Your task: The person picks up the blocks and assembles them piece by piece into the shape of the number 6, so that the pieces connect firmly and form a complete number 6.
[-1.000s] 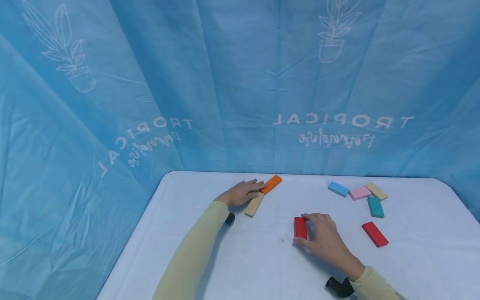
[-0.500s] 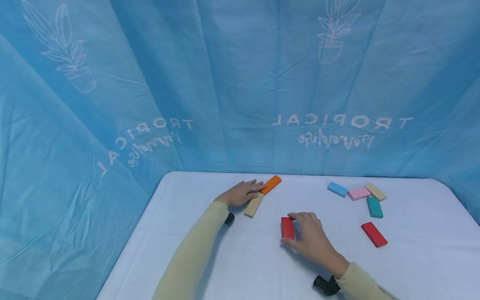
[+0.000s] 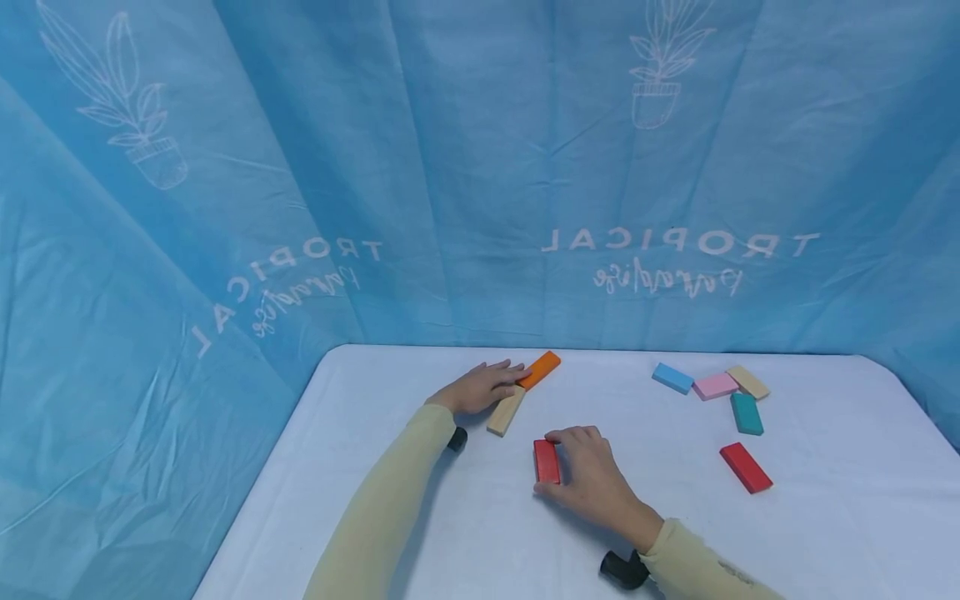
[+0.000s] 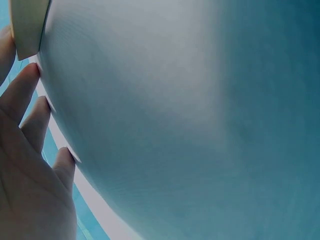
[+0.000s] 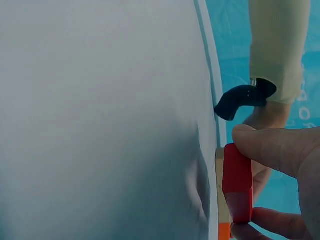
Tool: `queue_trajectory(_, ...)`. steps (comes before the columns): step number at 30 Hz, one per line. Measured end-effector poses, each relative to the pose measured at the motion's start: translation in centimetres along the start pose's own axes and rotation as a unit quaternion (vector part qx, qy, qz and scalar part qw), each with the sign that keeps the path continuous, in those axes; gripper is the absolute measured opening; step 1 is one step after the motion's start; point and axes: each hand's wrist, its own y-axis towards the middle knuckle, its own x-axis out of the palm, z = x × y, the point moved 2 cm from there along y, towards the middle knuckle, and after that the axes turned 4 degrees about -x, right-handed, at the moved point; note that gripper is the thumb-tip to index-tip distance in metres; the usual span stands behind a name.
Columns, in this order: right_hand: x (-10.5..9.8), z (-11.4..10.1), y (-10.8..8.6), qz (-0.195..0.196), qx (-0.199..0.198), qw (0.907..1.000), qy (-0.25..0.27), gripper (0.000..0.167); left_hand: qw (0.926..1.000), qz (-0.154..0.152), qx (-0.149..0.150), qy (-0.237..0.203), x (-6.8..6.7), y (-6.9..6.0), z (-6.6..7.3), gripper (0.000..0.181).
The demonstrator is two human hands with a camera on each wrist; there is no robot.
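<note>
In the head view my right hand (image 3: 596, 479) grips a red block (image 3: 547, 462) by its two ends, between thumb and fingertips, low over the white table. The right wrist view shows the same red block (image 5: 237, 175) pinched there. Farther back and left, my left hand (image 3: 476, 389) rests with its fingers stretched out. Its fingertips touch the near end of an orange block (image 3: 543, 367), and its thumb lies at a natural wood block (image 3: 506, 412). Those two blocks meet end to end in a slanted line. The left wrist view has straight fingers beside a wood-coloured block (image 4: 27, 25).
Right of centre lie a blue block (image 3: 672, 378), a pink block (image 3: 716, 386), a second natural wood block (image 3: 748, 382) and a green block (image 3: 747, 414), grouped closely. Another red block (image 3: 746, 467) lies nearer. A blue curtain (image 3: 480, 183) hangs behind the white table (image 3: 840, 517).
My right hand has moved left across the table with the red block, closer to the natural wood block. The left hand and the other blocks have stayed in place.
</note>
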Motion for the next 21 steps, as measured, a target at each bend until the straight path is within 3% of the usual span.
queue_trajectory(21, 2.0, -2.4, 1.5, -0.016, -0.021, 0.9995, 0.020, 0.076, 1.0000, 0.001, -0.004, -0.001, -0.2, -0.2, 0.3, 0.051)
